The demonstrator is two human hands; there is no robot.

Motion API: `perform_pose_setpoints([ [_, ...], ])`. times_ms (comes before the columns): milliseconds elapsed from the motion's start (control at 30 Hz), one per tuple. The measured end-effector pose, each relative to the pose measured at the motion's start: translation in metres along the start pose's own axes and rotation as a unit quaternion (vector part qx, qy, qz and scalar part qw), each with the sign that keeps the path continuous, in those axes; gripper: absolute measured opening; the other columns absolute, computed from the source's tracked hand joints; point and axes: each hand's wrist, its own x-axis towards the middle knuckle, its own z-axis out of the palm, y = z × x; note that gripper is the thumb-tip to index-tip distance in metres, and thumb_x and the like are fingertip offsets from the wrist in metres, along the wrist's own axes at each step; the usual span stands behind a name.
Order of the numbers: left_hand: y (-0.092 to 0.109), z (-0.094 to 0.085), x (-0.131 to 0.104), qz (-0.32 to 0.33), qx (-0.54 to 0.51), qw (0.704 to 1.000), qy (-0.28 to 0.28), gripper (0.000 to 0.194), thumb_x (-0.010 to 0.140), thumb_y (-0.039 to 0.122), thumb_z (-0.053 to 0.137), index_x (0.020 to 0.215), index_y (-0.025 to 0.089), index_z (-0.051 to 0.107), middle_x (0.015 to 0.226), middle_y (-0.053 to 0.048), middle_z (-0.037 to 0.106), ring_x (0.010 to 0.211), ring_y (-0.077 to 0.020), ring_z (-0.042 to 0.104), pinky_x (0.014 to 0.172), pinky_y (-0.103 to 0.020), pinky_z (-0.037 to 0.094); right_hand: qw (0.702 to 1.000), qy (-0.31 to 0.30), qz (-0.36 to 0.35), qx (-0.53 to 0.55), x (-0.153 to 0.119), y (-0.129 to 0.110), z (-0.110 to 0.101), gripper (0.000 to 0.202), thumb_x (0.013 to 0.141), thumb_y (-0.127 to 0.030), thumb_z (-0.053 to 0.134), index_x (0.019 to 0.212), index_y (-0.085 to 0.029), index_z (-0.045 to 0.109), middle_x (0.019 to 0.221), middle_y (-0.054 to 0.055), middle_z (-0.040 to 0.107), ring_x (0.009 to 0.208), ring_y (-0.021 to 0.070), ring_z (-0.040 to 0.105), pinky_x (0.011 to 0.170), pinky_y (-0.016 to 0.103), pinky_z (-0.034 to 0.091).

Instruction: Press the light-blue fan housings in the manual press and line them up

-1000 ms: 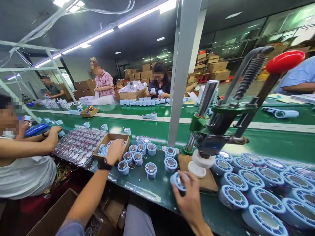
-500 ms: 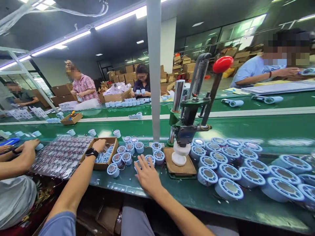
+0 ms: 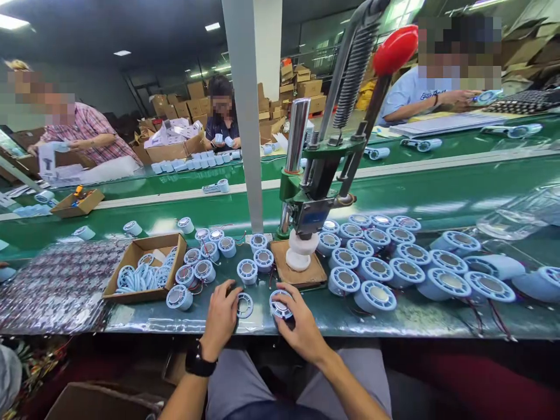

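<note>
My left hand point(image 3: 224, 309) grips the edge of a flat light-blue ring point(image 3: 245, 305) near the table's front edge. To its right, my right hand point(image 3: 294, 315) has its fingers around a round blue part with a grey centre point(image 3: 280, 304). Behind my right hand stands a green hand press point(image 3: 312, 216) with a red knob; its white round block sits over a brown pad point(image 3: 280, 256). Left of my left hand, an open cardboard box point(image 3: 116, 256) holds many blue rings. Several round blue parts point(image 3: 204, 270) stand between box and press.
Many more round blue parts point(image 3: 377, 269) crowd the table right of the press. Wrapped parts point(image 3: 52, 286) lie at the far left. A grey post point(image 3: 247, 116) rises behind the table. People work across the green belt point(image 3: 437, 192).
My left hand has come out of the ring box with a ring. My right hand now has a blue part near the front edge. The view has turned right and down.
</note>
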Motion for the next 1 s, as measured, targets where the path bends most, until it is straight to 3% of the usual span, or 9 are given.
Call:
perform_pose_setpoints([
  [67, -0.002, 0.006, 0.0, 0.008, -0.017, 1.0, -0.008, 0.036, 0.096, 0.024, 0.039, 0.121, 0.023, 0.065, 0.131, -0.011, 0.058, 0.123, -0.0243, 0.052, 0.106, -0.044, 0.044, 1.0, -0.008, 0.022, 0.003, -0.002, 0.001, -0.002, 0.029, 0.082, -0.015, 0.052, 0.109, -0.018, 0.062, 0.13, 0.014, 0.055, 0.118, 0.0207, 0.059, 0.098, 0.034, 0.051],
  [133, -0.004, 0.001, -0.001, 0.023, -0.028, 0.998, -0.048, 0.036, 0.094, 0.029, 0.048, 0.128, 0.024, 0.061, 0.133, -0.01, 0.057, 0.125, -0.0249, 0.049, 0.109, -0.045, 0.041, 1.0, -0.005, 0.025, 0.002, -0.005, 0.001, -0.001, 0.028, 0.082, -0.017, 0.054, 0.109, -0.019, 0.063, 0.129, 0.012, 0.056, 0.118, 0.0213, 0.058, 0.099, 0.036, 0.051],
  [233, 0.0, -0.005, -0.008, -0.008, 0.022, 0.998, -0.052, 0.053, 0.083, 0.032, 0.066, 0.134, 0.023, 0.056, 0.131, -0.011, 0.056, 0.125, -0.0302, 0.046, 0.109, -0.051, 0.038, 1.0, 0.008, 0.029, -0.006, -0.008, 0.001, 0.003, 0.025, 0.084, -0.021, 0.057, 0.108, -0.02, 0.064, 0.128, 0.012, 0.057, 0.118, 0.0222, 0.058, 0.099, 0.038, 0.05],
  [400, 0.008, -0.002, -0.014, -0.01, 0.024, 0.997, -0.071, 0.076, 0.08, 0.023, 0.065, 0.149, 0.026, 0.036, 0.143, -0.01, 0.05, 0.132, -0.031, 0.041, 0.111, -0.051, 0.034, 1.0, 0.003, 0.029, -0.009, -0.009, 0.002, 0.005, 0.025, 0.085, -0.023, 0.059, 0.109, -0.021, 0.065, 0.128, 0.012, 0.057, 0.117, 0.0225, 0.058, 0.099, 0.037, 0.051],
  [467, 0.006, -0.001, -0.012, -0.011, 0.013, 0.998, -0.066, 0.072, 0.08, 0.024, 0.065, 0.147, 0.026, 0.039, 0.144, -0.009, 0.051, 0.135, -0.0311, 0.039, 0.112, -0.052, 0.032, 0.999, 0.006, 0.031, -0.006, -0.009, 0.001, 0.005, 0.028, 0.085, -0.023, 0.059, 0.112, -0.021, 0.065, 0.128, 0.012, 0.057, 0.116, 0.0217, 0.06, 0.098, 0.036, 0.052],
  [567, 0.008, -0.001, -0.01, -0.056, -0.04, 0.997, -0.021, 0.055, 0.082, 0.025, 0.065, 0.135, 0.024, 0.052, 0.132, -0.009, 0.061, 0.127, -0.0293, 0.05, 0.109, -0.05, 0.038, 0.999, 0.015, 0.049, 0.003, -0.01, -0.003, 0.012, 0.039, 0.083, -0.023, 0.06, 0.122, -0.02, 0.06, 0.125, 0.012, 0.06, 0.115, 0.0215, 0.062, 0.098, 0.035, 0.053],
  [700, 0.032, -0.003, -0.011, -0.09, -0.167, 0.982, -0.008, 0.071, 0.077, 0.02, 0.069, 0.143, 0.025, 0.042, 0.128, -0.007, 0.064, 0.114, -0.0233, 0.061, 0.104, -0.041, 0.047, 0.997, 0.015, 0.077, 0.012, -0.012, -0.008, 0.032, 0.055, 0.082, -0.021, 0.059, 0.137, -0.018, 0.05, 0.13, 0.012, 0.06, 0.12, 0.0229, 0.061, 0.102, 0.037, 0.053],
  [867, 0.066, 0.001, -0.007, -0.021, -0.123, 0.991, -0.036, 0.073, 0.073, 0.01, 0.068, 0.14, 0.027, 0.046, 0.13, -0.006, 0.061, 0.122, -0.026, 0.054, 0.109, -0.044, 0.043, 0.996, 0.024, 0.071, 0.047, -0.013, -0.007, 0.047, 0.069, 0.08, -0.016, 0.055, 0.147, -0.019, 0.036, 0.134, 0.011, 0.059, 0.122, 0.021, 0.06, 0.104, 0.036, 0.051],
  [1000, 0.072, 0.01, -0.007, -0.066, -0.125, 0.99, -0.018, 0.071, 0.073, 0.008, 0.066, 0.138, 0.027, 0.047, 0.127, -0.007, 0.061, 0.121, -0.0264, 0.055, 0.107, -0.045, 0.044, 0.995, 0.025, 0.077, 0.06, -0.013, -0.006, 0.046, 0.071, 0.083, -0.018, 0.056, 0.15, -0.019, 0.032, 0.132, 0.011, 0.06, 0.121, 0.0208, 0.061, 0.104, 0.035, 0.051],
])
